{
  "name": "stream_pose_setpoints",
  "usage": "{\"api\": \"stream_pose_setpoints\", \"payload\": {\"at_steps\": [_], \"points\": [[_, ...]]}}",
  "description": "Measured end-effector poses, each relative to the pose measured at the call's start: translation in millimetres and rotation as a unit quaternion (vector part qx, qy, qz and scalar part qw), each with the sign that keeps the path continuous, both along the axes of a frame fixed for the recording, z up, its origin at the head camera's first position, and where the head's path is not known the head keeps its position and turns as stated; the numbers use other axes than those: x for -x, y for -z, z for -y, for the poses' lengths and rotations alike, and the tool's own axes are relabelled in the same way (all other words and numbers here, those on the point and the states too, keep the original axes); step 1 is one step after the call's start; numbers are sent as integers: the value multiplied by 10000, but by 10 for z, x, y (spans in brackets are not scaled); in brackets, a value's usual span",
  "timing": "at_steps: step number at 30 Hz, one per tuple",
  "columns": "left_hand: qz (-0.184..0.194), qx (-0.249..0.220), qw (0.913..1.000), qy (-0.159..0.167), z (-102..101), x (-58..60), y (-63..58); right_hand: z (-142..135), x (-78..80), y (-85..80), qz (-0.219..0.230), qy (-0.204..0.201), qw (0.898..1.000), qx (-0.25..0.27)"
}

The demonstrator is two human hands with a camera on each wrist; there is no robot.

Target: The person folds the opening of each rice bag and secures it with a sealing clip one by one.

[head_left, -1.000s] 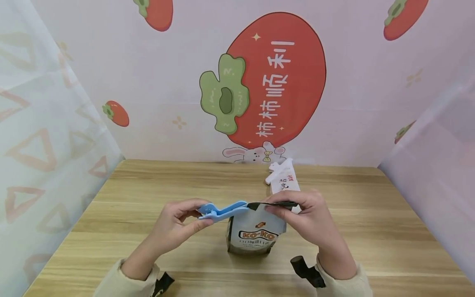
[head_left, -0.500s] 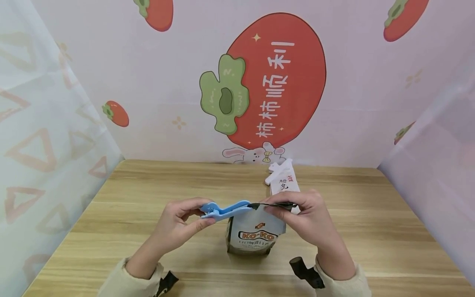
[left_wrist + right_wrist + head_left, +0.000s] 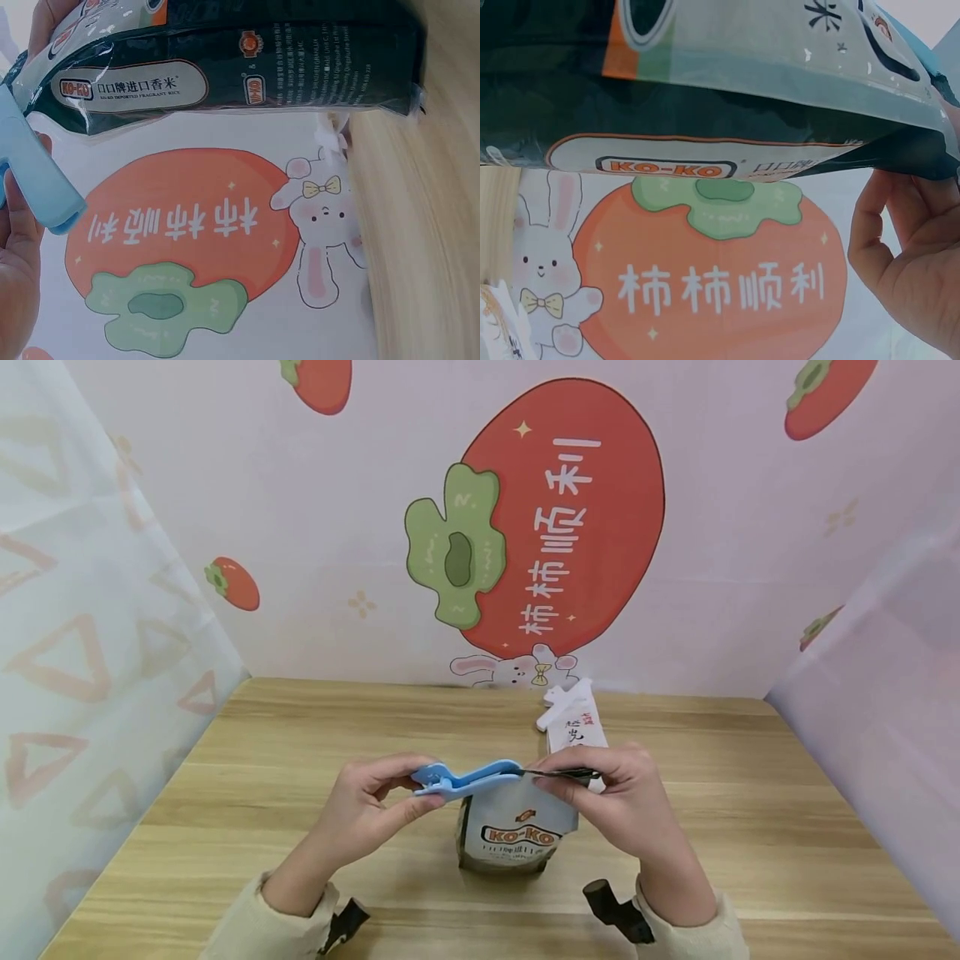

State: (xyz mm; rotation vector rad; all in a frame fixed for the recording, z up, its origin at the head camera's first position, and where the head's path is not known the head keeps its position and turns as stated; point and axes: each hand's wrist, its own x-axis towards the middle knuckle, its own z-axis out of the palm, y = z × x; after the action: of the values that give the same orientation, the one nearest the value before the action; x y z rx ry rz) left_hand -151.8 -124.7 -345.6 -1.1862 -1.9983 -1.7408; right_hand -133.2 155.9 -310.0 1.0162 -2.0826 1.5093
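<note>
An upright rice bag (image 3: 517, 852) marked KO-KO stands on the wooden table in the head view. My left hand (image 3: 360, 818) pinches the handle end of a blue bag clip (image 3: 491, 783) between thumb and fingers. The clip's long arms lie along the left part of the bag's top edge. At the right part of that folded top, my right hand (image 3: 630, 806) grips the edge between thumb and fingers. In the left wrist view the clip (image 3: 45, 180) slants down beside the dark green bag side (image 3: 225, 67). The right wrist view shows the bag (image 3: 727, 97) above the curled fingers.
Behind the bag a white package (image 3: 577, 735) with printed characters rests near the table's back, a white clip (image 3: 562, 703) at its top. A printed backdrop (image 3: 360, 527) rises at the back edge. Black wrist mounts (image 3: 618, 910) jut from both sleeves.
My left hand has slid the blue clip rightward along the bag's top edge, bringing its tip close to the right fingers. The right hand and bag stay nearly still.
</note>
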Motion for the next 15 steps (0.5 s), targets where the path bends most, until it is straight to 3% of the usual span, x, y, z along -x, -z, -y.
{"api": "stream_pose_setpoints", "payload": {"at_steps": [6, 15], "points": [[133, 65, 9999, 56, -94, 1, -34, 11, -5, 14, -255, -21, 9996, 128], [-250, -83, 9995, 183, -174, 15, -110, 7, -9, 25, -138, 180, 9997, -3]]}}
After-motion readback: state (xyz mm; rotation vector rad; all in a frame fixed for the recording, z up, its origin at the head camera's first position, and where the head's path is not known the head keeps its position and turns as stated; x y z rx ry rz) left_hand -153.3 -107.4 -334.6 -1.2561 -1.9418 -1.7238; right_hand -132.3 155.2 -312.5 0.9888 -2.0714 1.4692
